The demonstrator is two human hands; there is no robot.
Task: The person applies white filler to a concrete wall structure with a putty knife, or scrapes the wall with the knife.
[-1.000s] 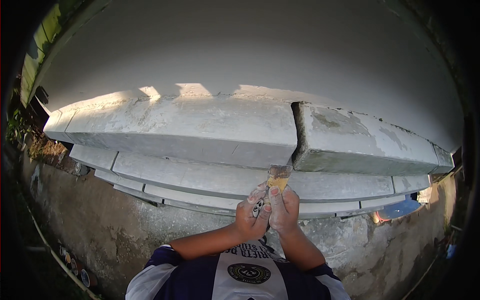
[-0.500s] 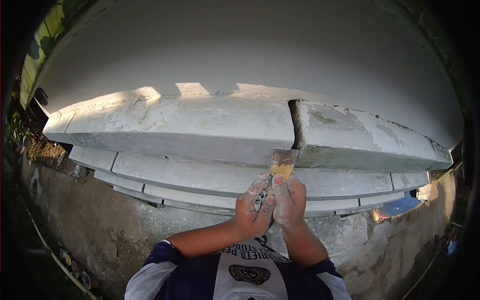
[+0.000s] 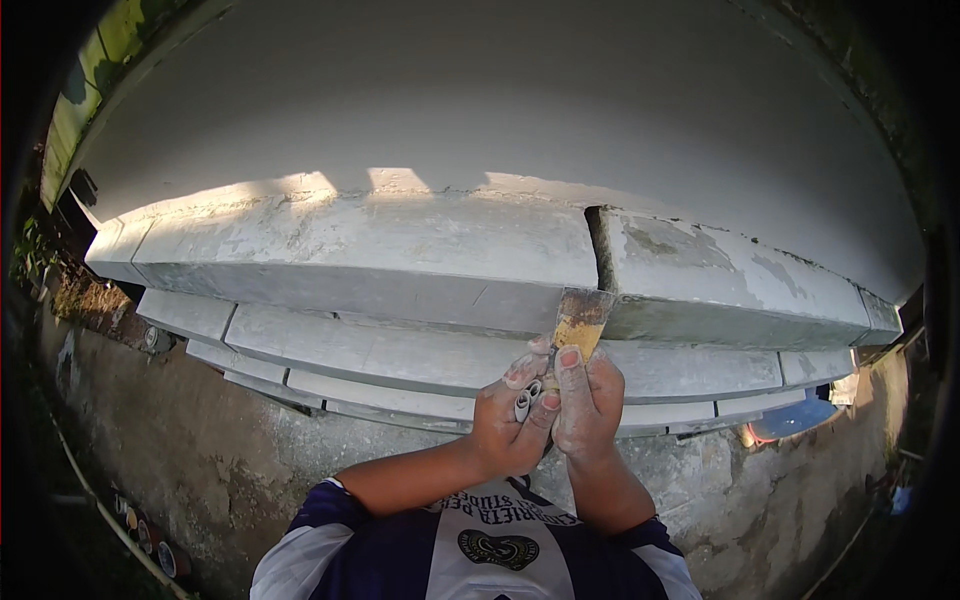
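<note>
- Putty knife (image 3: 580, 325) in the right hand (image 3: 590, 415), blade upward, seen just under the dark gap (image 3: 601, 252) between two upper concrete ledge sections; hard to tell whether touching concrete.
- Pale coating across most of the left ledge section (image 3: 370, 240); by the look of it, largely covered.
- Darker bare patches on the right ledge section (image 3: 740, 262), and no filling visible in the gap; apparently unfinished at both spots.
- Mostly pale, too, along the lower ledge (image 3: 450, 358); finish impossible to judge from here.
- Right fingers closed on the knife, thumb laid flat over the lower yellow part, forearm angled up from the lower edge.
- Left hand (image 3: 508, 430) close beside, fingers curled around pale rolled pieces (image 3: 527, 400), forearm slanting in from the left.
- White dust over fingers of both hands.
</note>
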